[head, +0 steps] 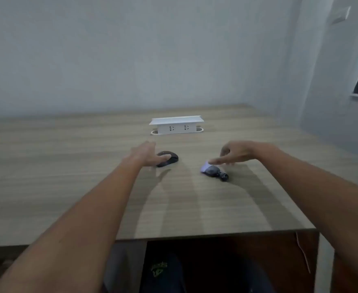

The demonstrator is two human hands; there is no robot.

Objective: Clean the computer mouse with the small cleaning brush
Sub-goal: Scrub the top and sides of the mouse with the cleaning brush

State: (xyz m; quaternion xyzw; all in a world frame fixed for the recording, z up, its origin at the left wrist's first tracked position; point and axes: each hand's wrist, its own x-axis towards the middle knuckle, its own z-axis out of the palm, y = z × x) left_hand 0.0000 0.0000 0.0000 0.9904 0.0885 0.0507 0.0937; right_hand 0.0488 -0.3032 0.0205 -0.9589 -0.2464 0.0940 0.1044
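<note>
Left hand [147,155] grip open, thumb laid on the near-left side of the black mouse [167,158] on the counter [68,176]; right hand [235,154] grip open, fingers spread just above the brush [214,171], contact unclear, brush lying flat right of the mouse
</note>
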